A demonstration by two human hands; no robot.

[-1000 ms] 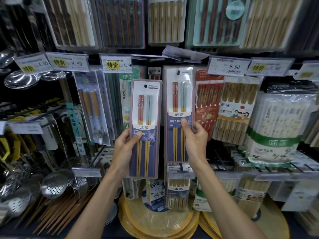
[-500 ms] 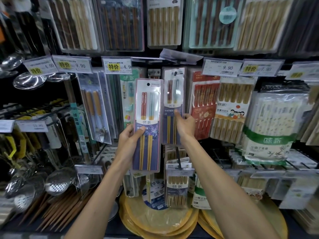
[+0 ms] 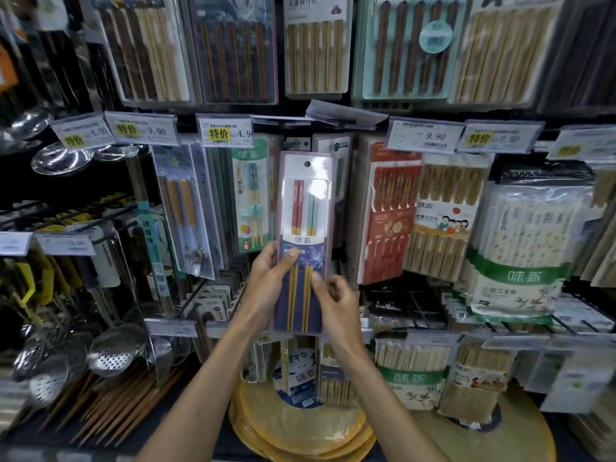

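A long blister pack of chopsticks (image 3: 305,208), with red and pale green tops and a dark blue lower card, stands upright in front of the shop rack. My left hand (image 3: 271,283) grips its lower left edge, thumb across the front. My right hand (image 3: 336,303) holds the lower right edge, thumb on the front and fingers curled behind. Behind the pack hangs a second pack of the same kind (image 3: 340,181), mostly hidden.
Hanging chopstick packs fill the rack: a red pack (image 3: 388,211) and a bamboo pack (image 3: 443,221) to the right, a child's training pair (image 3: 251,195) to the left. Price tags (image 3: 225,131) line the rail. Steel ladles (image 3: 111,351) hang lower left; round yellow mats (image 3: 300,428) sit below.
My right hand has let go of the second pack on its hook and come back onto the pack in my left hand. That pack has shifted right, toward the centre.
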